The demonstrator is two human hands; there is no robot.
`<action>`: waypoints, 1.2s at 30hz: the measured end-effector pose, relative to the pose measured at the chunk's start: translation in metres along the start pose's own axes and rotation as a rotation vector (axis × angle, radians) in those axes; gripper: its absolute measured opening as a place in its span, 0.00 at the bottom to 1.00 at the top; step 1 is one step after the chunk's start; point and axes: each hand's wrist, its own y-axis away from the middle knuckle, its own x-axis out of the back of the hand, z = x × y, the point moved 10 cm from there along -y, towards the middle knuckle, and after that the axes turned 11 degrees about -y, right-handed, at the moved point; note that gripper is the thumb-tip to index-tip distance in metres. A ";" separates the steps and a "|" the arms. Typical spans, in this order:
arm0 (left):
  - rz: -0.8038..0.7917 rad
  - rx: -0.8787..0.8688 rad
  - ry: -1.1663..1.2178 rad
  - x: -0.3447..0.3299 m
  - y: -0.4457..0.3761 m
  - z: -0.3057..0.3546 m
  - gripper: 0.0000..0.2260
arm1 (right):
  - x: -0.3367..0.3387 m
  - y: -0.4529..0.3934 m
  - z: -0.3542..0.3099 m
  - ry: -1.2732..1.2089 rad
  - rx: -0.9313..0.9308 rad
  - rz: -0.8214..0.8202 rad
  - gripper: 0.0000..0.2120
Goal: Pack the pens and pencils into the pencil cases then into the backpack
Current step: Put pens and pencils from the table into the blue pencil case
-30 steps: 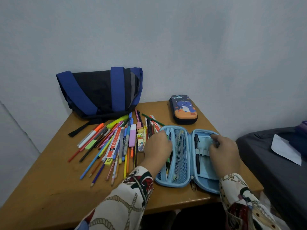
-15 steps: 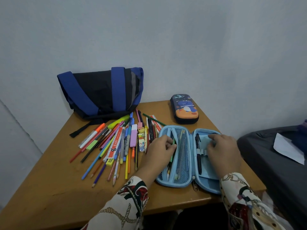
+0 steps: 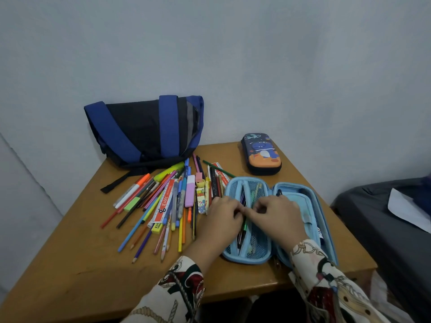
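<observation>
Head view shows the left hand (image 3: 224,215) and right hand (image 3: 275,214), fingers curled, apparently pinching pens at the mesh pocket of the open light-blue zip pencil case (image 3: 303,194) on the wooden table (image 3: 77,271); slide them lengthwise, tips down.

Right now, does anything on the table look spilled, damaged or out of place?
Nothing looks damaged. The pens and pencils lie in a loose heap left of the open blue case, still unpacked. The dinosaur case sits closed near the far edge.
</observation>
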 end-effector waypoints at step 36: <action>0.175 -0.212 0.056 0.013 0.044 0.011 0.15 | 0.003 0.005 0.011 -0.297 -0.037 0.116 0.12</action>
